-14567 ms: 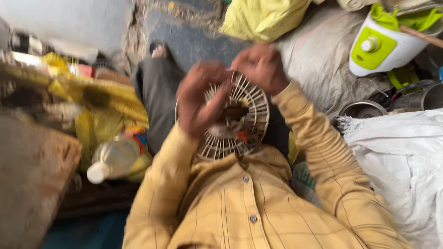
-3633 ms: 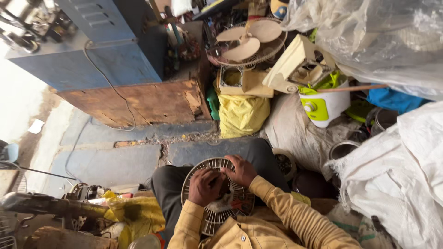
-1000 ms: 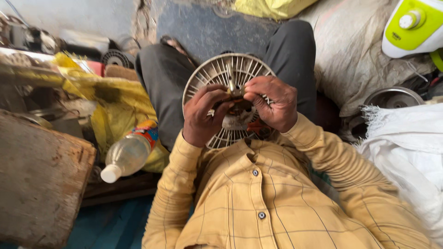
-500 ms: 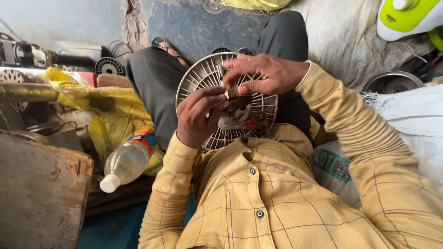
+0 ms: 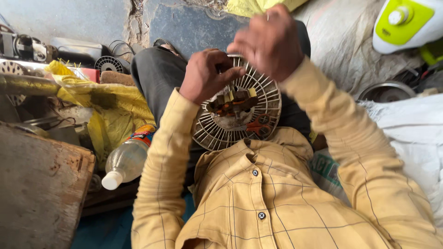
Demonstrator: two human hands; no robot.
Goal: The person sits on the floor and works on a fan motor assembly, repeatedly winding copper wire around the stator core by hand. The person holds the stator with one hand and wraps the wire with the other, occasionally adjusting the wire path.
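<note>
Down at the left hand (image 5: 205,74), the fingers (image 5: 230,74) curl shut against the upper rim of the round wire fan guard (image 5: 272,99), pinching something too small to tell. Just below them the motor core (image 5: 233,101) sits at the guard's centre, long axis running left to right. The right hand (image 5: 270,39) hovers above, fingers half-closed and blurred, apart from the guard; what it holds cannot be told. Orange-handled scissors (image 5: 256,127) lie beneath, a plastic bottle (image 5: 127,159) well off left.
</note>
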